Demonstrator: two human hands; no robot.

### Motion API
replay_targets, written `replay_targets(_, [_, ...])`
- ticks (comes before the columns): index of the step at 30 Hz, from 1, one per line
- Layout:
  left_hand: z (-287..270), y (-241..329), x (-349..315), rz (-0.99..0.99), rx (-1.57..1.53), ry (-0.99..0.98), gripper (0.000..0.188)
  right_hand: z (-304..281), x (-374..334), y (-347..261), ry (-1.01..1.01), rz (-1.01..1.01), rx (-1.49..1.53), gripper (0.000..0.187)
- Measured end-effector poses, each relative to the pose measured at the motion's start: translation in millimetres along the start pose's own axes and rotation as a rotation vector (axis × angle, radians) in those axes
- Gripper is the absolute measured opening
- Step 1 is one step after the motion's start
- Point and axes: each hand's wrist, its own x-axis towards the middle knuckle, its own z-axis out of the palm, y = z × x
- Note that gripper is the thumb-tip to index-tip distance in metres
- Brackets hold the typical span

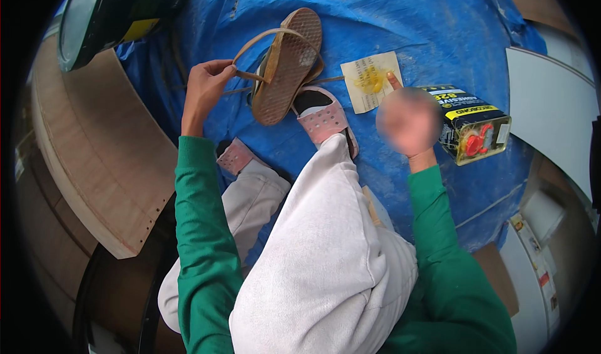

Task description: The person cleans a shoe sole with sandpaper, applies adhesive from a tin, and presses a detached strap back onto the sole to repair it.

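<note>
My left hand (208, 91) pinches the end of a tan strap (252, 75) that loops over and around a brown flip-flop (285, 72). The flip-flop lies with its textured face up, and a second sole edge shows under it. My right hand (410, 121) is largely blurred. One finger is stretched out, its yellow-smeared tip at the edge of a beige card (360, 100) carrying a patch of yellow glue (370, 80). Close beside this hand lies a black and yellow glue tin (476, 119) on its side, with a red cap facing me.
A blue tarp (400, 15) covers the floor. My feet wear pink perforated slippers (323, 121). At the upper left leans a dark bucket (119, 22). Curved wooden panels (94, 147) stand on the left, and a white board (551, 103) is on the right.
</note>
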Motion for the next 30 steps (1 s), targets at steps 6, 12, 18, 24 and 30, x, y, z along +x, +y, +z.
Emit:
replay_targets(6, [-6, 2, 5, -0.024, 0.033, -0.043, 0.032, 32, -9, 1, -0.065, -0.008, -0.150, 0.070])
replay_targets(12, [-8, -5, 3, 0.045, -0.012, -0.062, 0.034, 81, 69, 73, -0.174, 0.125, -0.880, 0.066])
replay_targets(18, [-6, -4, 0, 0.079, -0.102, -0.098, 0.034, 84, 140, 139, -0.114, -0.004, -1.516, 0.073])
replay_targets(24, [-1, -9, 0, 0.083, -0.180, -0.100, 0.037, 75, 138, 146, 0.004, 0.054, -1.664, 0.078])
replay_targets(30, [-5, -15, -2, 0.104, -0.235, -0.083, 0.035, 99, 143, 165, 0.017, -0.070, -1.712, 0.080])
